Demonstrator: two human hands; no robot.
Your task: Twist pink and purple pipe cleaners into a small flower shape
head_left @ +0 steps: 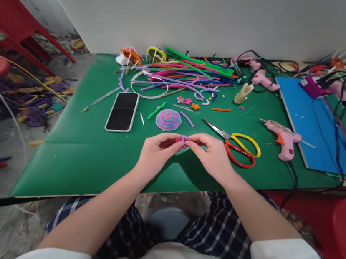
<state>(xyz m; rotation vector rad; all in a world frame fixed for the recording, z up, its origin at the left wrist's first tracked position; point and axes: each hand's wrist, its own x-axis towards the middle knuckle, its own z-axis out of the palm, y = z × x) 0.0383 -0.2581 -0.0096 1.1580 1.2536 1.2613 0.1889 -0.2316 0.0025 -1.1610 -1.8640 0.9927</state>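
Note:
Between the fingertips of both hands is a small pink and purple flower (184, 139), seemingly made of pipe cleaner and partly covered by the fingers. My left hand (156, 152) pinches it from the left, and my right hand (210, 154) pinches it from the right, just above the green table (93, 161). Beyond them lies a round disc (168, 119) coiled in pink, blue and purple. Several little flowers (188, 101) rest farther back, near tweezers (182, 107). A purple pipe cleaner piece (187, 119) and a green one (157, 110) flank the disc.
Scissors (242, 150) with yellow and red handles lie right of my right hand, and a pink glue gun (283, 139) beyond them. A phone (122, 113) is at left. Pipe cleaners (186, 72) pile up by the wall; a blue board (314, 134) carries cables.

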